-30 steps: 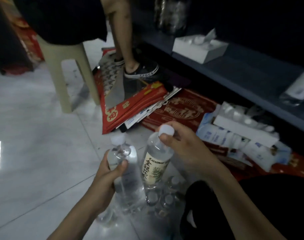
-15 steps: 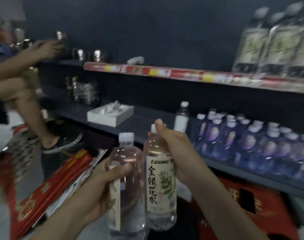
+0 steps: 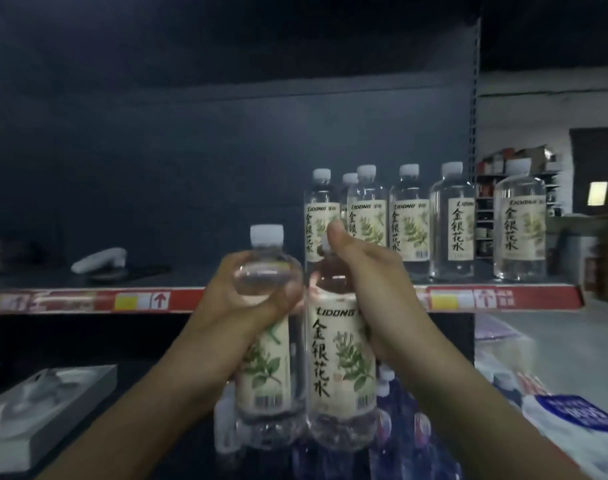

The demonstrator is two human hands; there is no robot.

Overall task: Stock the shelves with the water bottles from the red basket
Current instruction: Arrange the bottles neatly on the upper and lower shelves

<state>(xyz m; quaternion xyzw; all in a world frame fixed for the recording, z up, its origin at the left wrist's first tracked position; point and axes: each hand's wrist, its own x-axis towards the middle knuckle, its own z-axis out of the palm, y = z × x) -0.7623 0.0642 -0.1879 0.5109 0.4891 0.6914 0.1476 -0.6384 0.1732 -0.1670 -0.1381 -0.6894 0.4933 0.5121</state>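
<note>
Left hand (image 3: 242, 299): fingers wrapped round the shoulder of a bottle (image 3: 266, 372), thumb lying across its front.
Right hand (image 3: 375, 289): curled round the neck and upper label of a second bottle (image 3: 337, 362), thumb pointing up.
Left forearm (image 3: 150, 410): bare, comes in from the lower left, slanting up to the right.
Right forearm (image 3: 468, 393): bare, comes in from the lower right, slanting up to the left.
Both hands: level, close together, not touching.

Dim, bluish light leaves the back panel (image 3: 226, 133) above the left hand (image 3: 236, 306) nearly black, the brightest patch a small window (image 3: 597, 193) far right of the right hand (image 3: 368, 271); all is soft, glare sits on the left bottle (image 3: 266, 268), the right bottle (image 3: 340, 358) label reads clearest, and the shelf edge (image 3: 122, 301) bows slightly.
</note>
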